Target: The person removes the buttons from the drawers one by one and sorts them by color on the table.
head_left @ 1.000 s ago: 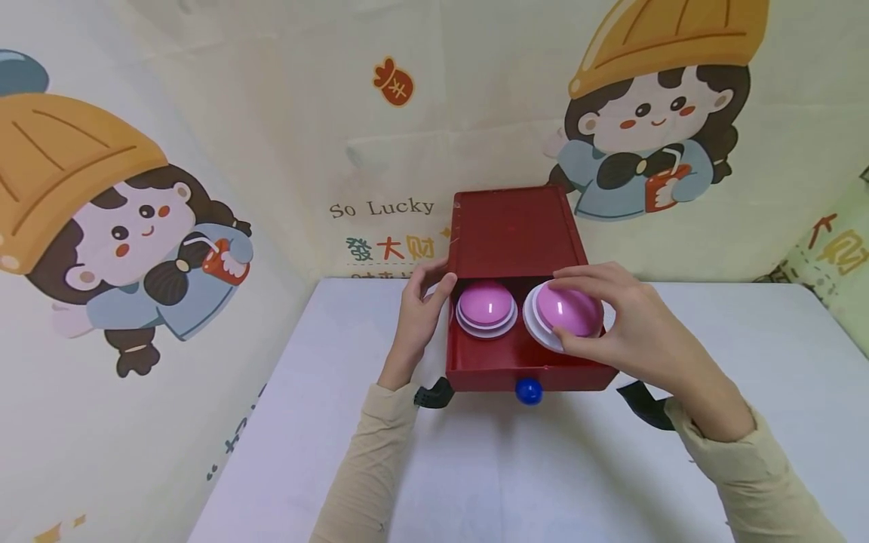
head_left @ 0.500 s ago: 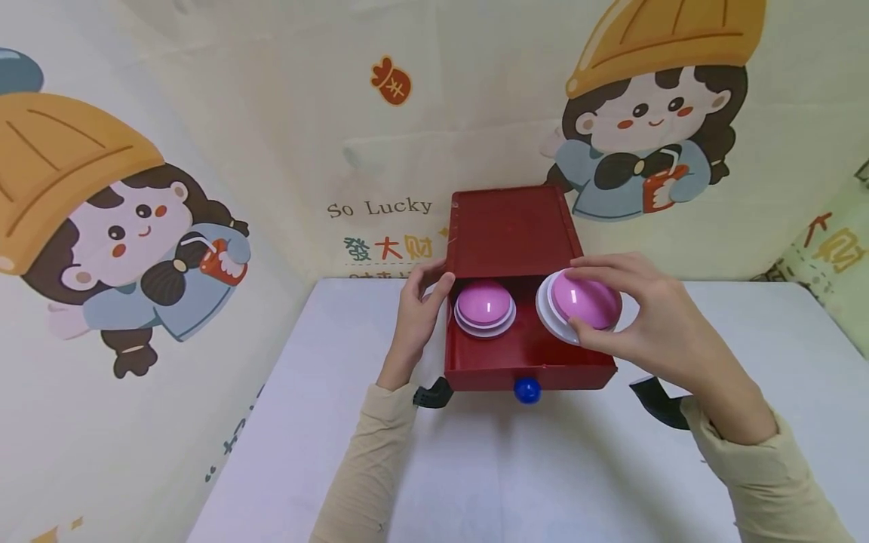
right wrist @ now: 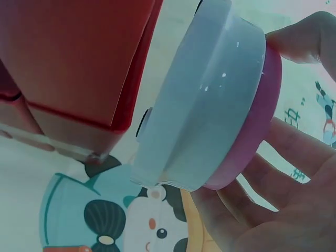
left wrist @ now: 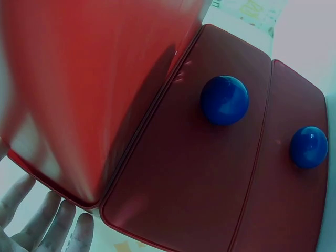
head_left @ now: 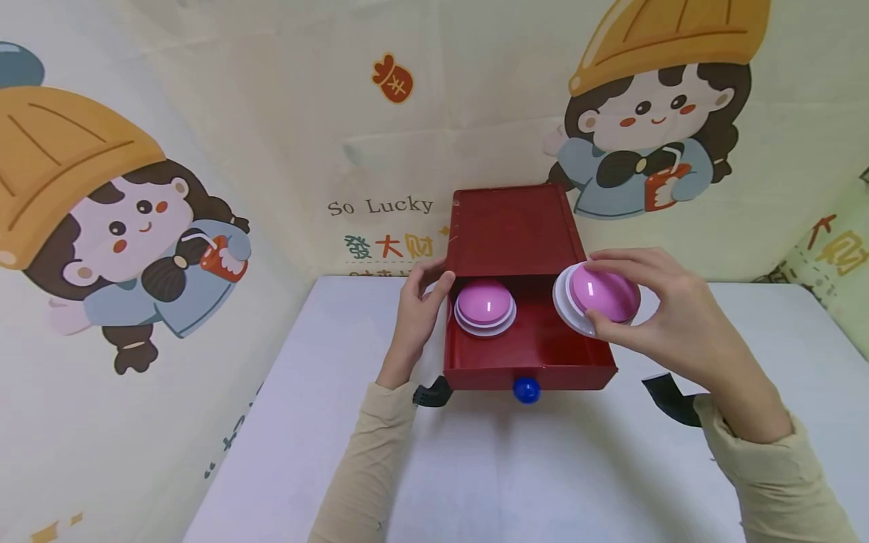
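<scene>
In the head view, my right hand (head_left: 668,317) grips a pink push button (head_left: 604,292) with a white base, tilted over the right side of a pulled-out red drawer (head_left: 529,351). Thumb and fingers hold the pink dome's edge, as the right wrist view shows, and the button (right wrist: 210,100) is apart from the red cabinet. A second pink push button (head_left: 485,303) sits in the drawer's left part. My left hand (head_left: 417,320) rests against the drawer cabinet's (head_left: 514,230) left side, thumb near the drawer's edge. Its fingers (left wrist: 58,226) look extended in the left wrist view.
A blue knob (head_left: 526,390) sticks out from the drawer's front. Two more drawer fronts with blue knobs (left wrist: 224,100) show in the left wrist view. The cabinet stands on a white table (head_left: 326,377), close to a cartoon-printed cloth (head_left: 285,151) behind.
My right hand has carried the pink push button up and to the right, away from the drawer's middle. My left hand, the drawer and the other button stay where they were.
</scene>
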Motion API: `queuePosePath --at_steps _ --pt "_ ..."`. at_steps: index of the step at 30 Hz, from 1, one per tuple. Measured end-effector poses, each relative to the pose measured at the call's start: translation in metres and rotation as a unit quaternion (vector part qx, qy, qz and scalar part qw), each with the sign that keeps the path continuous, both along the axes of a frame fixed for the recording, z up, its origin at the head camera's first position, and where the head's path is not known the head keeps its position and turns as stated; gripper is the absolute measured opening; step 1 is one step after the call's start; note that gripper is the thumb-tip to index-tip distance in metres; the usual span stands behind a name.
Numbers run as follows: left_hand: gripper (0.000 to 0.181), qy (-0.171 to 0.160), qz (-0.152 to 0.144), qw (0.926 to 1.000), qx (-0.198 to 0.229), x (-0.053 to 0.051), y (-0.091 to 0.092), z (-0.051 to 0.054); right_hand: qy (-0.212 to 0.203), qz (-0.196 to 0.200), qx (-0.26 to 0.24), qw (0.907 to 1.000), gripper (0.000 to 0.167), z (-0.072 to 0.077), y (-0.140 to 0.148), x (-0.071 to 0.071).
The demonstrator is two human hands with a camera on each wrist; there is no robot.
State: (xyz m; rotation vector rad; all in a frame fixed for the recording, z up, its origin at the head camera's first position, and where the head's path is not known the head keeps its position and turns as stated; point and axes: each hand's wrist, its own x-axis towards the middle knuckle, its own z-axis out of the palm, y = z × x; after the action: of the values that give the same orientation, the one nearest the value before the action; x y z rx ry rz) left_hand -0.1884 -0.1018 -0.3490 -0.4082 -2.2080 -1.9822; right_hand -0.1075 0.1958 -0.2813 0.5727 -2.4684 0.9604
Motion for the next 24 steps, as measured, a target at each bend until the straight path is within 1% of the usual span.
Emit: queuePosePath --at_steps 2,4,7,10,12,17,19,24 --pt "0.043 0.001 0.0 1.0 0.002 -0.003 0.0 -0.004 0.006 -0.005 0.001 1.0 0.063 0.0 0.002 0.0" --pt "0.043 0.006 0.002 1.0 0.004 -0.009 -0.001 -0.012 0.012 -0.009 0.002 0.9999 0.062 -0.001 0.004 0.0" --pt "0.042 0.013 0.004 0.9999 0.007 -0.017 -0.003 -0.024 0.009 -0.015 0.003 0.9998 0.062 -0.001 0.007 -0.001" --pt "0.041 0.02 0.006 0.9998 0.006 -0.019 -0.003 -0.028 0.006 -0.022 0.004 0.9997 0.063 -0.002 0.01 -0.001" --pt "0.041 0.018 0.003 0.9998 0.008 -0.017 -0.003 -0.025 0.002 -0.025 0.003 0.9997 0.063 -0.003 0.013 -0.002" --pt "0.044 0.008 -0.005 0.9999 0.007 -0.005 -0.001 -0.006 -0.004 -0.03 0.002 0.9995 0.065 -0.005 0.018 -0.002" --pt "0.044 0.005 -0.004 1.0 0.003 0.0 -0.001 0.0 -0.003 -0.03 0.002 0.9995 0.065 -0.005 0.019 -0.002" --pt "0.044 0.002 -0.005 1.0 0.0 0.002 -0.001 0.003 0.003 -0.033 0.002 0.9994 0.064 -0.006 0.024 -0.002"
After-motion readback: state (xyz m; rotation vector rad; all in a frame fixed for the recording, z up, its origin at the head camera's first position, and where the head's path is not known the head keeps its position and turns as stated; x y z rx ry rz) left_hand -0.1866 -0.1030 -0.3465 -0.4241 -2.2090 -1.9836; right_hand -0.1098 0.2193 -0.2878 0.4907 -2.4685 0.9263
